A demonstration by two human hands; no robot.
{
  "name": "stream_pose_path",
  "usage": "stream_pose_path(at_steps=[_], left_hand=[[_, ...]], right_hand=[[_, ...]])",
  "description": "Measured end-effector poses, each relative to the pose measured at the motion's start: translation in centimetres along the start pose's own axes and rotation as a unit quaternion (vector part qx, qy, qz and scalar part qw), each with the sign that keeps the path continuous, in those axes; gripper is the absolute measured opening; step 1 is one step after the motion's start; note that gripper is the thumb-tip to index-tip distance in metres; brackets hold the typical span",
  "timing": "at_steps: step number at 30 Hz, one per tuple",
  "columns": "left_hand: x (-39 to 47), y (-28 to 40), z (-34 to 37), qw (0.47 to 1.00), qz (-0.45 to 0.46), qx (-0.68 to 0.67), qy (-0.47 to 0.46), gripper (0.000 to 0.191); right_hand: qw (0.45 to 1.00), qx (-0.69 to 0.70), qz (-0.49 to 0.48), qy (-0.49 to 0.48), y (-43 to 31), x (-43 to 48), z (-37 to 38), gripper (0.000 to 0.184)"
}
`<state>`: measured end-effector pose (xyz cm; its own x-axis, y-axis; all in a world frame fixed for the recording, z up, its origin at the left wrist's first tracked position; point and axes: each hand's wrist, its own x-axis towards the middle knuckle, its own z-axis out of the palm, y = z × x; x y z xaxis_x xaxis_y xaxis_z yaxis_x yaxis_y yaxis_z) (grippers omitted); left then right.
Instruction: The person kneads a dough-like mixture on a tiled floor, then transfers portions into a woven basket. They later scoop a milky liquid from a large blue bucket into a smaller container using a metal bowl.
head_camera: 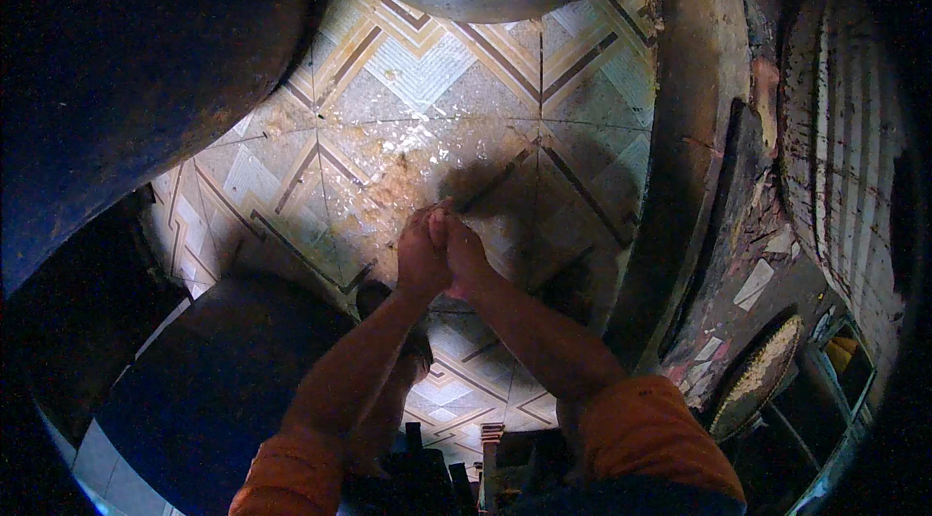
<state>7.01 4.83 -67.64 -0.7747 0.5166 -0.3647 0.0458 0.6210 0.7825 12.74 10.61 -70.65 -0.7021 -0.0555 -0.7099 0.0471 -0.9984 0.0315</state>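
My left hand (421, 256) and my right hand (464, 252) are pressed together, palm to palm, low over a patterned tile floor (502, 83). The fingers point away from me and overlap at the tips. Whether anything lies between the palms is hidden. Just beyond the fingertips, brownish mushy residue (399, 177) is smeared on the tiles. Small shiny white flecks (416, 141), wet-looking, are scattered through and past it. A dark shadow of my hands falls on the tiles to their right.
A wide round basin (466, 3) with a yellowish bottom or contents stands ahead. Large dark rounded containers (145, 64) crowd the left. A curved raised edge (681, 152) runs along the right, with rubble, a ribbed panel (848, 145) and a tilted round tray-like object (757, 378) beyond.
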Motion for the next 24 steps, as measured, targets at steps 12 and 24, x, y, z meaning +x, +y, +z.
stream_pose_path(at_steps=[12,24], left_hand=[[0.1,-0.8,0.8,0.996,0.017,-0.024,-0.082,0.051],[1.5,-12.6,-0.6,0.993,-0.074,0.082,-0.041,0.065]], right_hand=[[0.992,-0.12,0.019,0.036,-2.4,-1.3,-0.3,0.031],[0.341,-0.744,-0.481,0.314,-23.3,-32.9,-1.6,0.01]])
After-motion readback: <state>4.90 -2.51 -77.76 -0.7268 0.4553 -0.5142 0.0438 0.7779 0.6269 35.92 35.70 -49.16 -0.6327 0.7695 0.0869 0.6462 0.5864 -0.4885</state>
